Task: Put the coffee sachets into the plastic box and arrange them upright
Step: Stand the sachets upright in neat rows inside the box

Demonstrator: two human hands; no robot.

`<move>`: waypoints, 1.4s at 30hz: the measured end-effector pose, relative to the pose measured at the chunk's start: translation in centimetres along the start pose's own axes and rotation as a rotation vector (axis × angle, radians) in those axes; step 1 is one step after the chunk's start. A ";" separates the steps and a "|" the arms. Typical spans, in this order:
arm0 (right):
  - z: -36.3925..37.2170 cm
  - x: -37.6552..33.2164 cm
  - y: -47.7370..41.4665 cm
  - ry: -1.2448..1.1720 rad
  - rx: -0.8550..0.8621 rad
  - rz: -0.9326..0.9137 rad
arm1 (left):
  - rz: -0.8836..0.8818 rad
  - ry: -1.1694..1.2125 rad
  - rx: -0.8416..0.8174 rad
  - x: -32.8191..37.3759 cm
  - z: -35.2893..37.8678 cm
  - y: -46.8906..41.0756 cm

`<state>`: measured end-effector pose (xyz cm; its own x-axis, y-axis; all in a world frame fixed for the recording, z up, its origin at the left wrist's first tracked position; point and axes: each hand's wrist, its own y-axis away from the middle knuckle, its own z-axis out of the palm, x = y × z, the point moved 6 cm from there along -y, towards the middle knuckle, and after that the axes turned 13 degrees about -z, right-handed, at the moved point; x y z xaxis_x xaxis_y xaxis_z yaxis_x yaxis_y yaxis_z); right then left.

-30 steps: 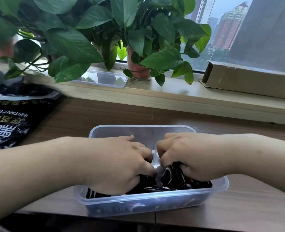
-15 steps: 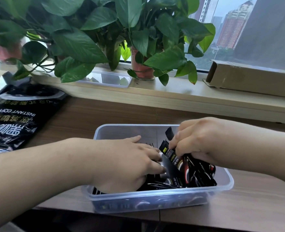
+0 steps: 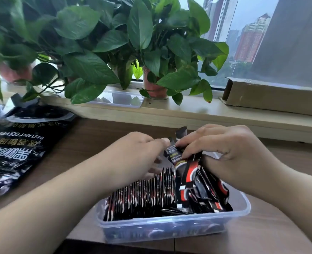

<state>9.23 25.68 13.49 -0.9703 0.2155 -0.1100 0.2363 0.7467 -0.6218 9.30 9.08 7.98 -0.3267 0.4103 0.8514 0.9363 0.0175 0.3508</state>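
Note:
A clear plastic box (image 3: 171, 228) stands on the brown table near its front edge. Inside, a row of black-and-red coffee sachets (image 3: 144, 195) stands upright on the left side. More sachets lie loose and tilted on the right side (image 3: 206, 197). My right hand (image 3: 230, 154) holds a bunch of sachets (image 3: 186, 167) lifted above the box. My left hand (image 3: 133, 154) pinches the top of one sachet in that bunch, fingertips meeting those of the right hand.
A large black instant coffee bag (image 3: 17, 149) lies open on the table at the left. On the windowsill behind stand leafy potted plants (image 3: 96, 52), a clear plastic lid (image 3: 120, 99) and a long cardboard box (image 3: 272, 96).
Both hands rose out of the box; the right hand lifted a bunch of sachets upward. The left hand left the sachets in the box and came up to the bunch, uncovering the upright row.

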 end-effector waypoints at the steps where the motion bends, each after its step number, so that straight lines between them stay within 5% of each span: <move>1: 0.3 -0.2 0.1 -0.014 0.057 0.014 | -0.088 0.160 -0.062 -0.2 0.6 0.0; 9: 2.8 0.0 0.5 -0.125 0.243 0.198 | -0.074 0.505 -0.034 0.2 1.2 -0.2; 18: 3.2 -0.8 0.8 -0.110 0.253 0.231 | 0.010 0.462 -0.014 -0.4 -0.5 -0.6; 23: 1.7 -0.6 1.3 -0.142 0.357 0.504 | 0.088 0.398 0.090 -1.0 -1.7 -1.1; 28: 3.4 0.0 1.7 -0.457 0.406 0.898 | 0.169 0.416 0.161 -0.5 -2.4 -1.4; 32: 5.5 -0.4 0.6 -0.654 0.416 0.908 | 0.223 0.469 0.080 -0.1 -2.1 -1.1; 37: 5.4 0.4 1.2 -0.540 0.594 0.928 | 0.274 0.498 0.017 0.0 -2.2 -0.6; 42: 5.2 0.2 1.1 -0.476 0.550 0.872 | 0.304 0.450 0.022 0.2 -2.0 -0.2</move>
<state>9.00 23.29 8.77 -0.4348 0.1778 -0.8828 0.9001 0.0559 -0.4320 8.83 7.31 8.88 -0.0590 -0.0309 0.9978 0.9981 -0.0204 0.0584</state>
